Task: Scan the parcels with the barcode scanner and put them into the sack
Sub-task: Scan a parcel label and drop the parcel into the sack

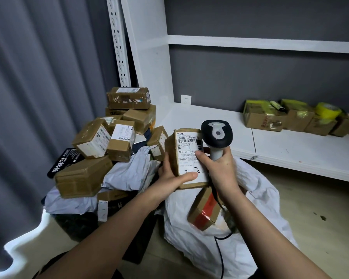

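My left hand grips a brown cardboard parcel with a white shipping label facing me, held above the sack. My right hand holds the black and grey barcode scanner by its handle, its head right beside the label's upper right corner; the thumb touches the label. Below lies the open white sack on the floor, holding a brown parcel with red tape. The scanner's black cable hangs down over the sack.
A heap of brown boxes and grey mailer bags is piled at the left by a grey curtain. A white shelf at the right carries boxes with yellow tape and a tape roll. Wooden floor lies right of the sack.
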A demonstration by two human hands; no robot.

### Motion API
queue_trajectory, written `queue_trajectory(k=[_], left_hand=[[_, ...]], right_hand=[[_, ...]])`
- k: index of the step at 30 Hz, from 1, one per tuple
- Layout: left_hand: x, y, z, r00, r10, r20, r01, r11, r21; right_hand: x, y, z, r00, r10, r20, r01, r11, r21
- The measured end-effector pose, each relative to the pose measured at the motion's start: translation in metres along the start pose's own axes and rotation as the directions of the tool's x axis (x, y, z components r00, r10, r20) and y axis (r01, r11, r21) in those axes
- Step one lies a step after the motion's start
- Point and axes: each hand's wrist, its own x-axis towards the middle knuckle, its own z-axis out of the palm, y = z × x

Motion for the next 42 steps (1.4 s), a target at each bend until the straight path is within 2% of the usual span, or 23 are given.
queue_trajectory(k=[4,6,8,10,13,16,20,30,42], left_hand=[[0.002,0.005,-0.007,1.000,0.011,-0.020,-0.016,0.971,-0.240],[0.005,0.005,-0.013,0.999,-0.010,-0.042,-0.002,0.960,-0.280],[0.006,0.002,-0.019,0.997,-0.021,-0.072,-0.001,0.955,-0.296],[0.006,-0.002,-0.022,0.993,-0.013,-0.119,-0.022,0.959,-0.283],[0.009,-0.004,-0.023,0.960,0.072,-0.271,-0.123,0.977,-0.176],[0.014,-0.010,-0.022,0.907,0.113,-0.407,-0.156,0.985,-0.073],[0.013,-0.008,-0.022,0.869,0.104,-0.483,-0.131,0.991,-0.022],[0.020,-0.011,-0.024,0.845,0.123,-0.520,-0.127,0.992,0.028],[0.016,-0.009,-0.022,0.864,0.116,-0.490,-0.119,0.993,0.026]], right_hand=[[-0.005,-0.008,-0.003,1.000,-0.001,-0.016,0.002,0.999,0.038],[-0.009,-0.014,-0.009,1.000,0.016,-0.021,-0.015,0.999,0.052],[-0.014,-0.019,-0.014,0.998,0.041,0.041,-0.043,0.998,0.035],[-0.020,-0.021,-0.014,0.988,0.071,0.139,-0.076,0.996,0.035],[-0.029,-0.022,-0.010,0.968,0.075,0.238,-0.089,0.995,0.049],[-0.032,-0.023,-0.007,0.960,0.096,0.264,-0.105,0.994,0.018],[-0.030,-0.023,-0.009,0.955,0.149,0.255,-0.159,0.987,0.020],[-0.035,-0.027,-0.008,0.932,0.191,0.308,-0.172,0.981,-0.087],[-0.034,-0.028,-0.010,0.938,0.201,0.282,-0.184,0.979,-0.084]])
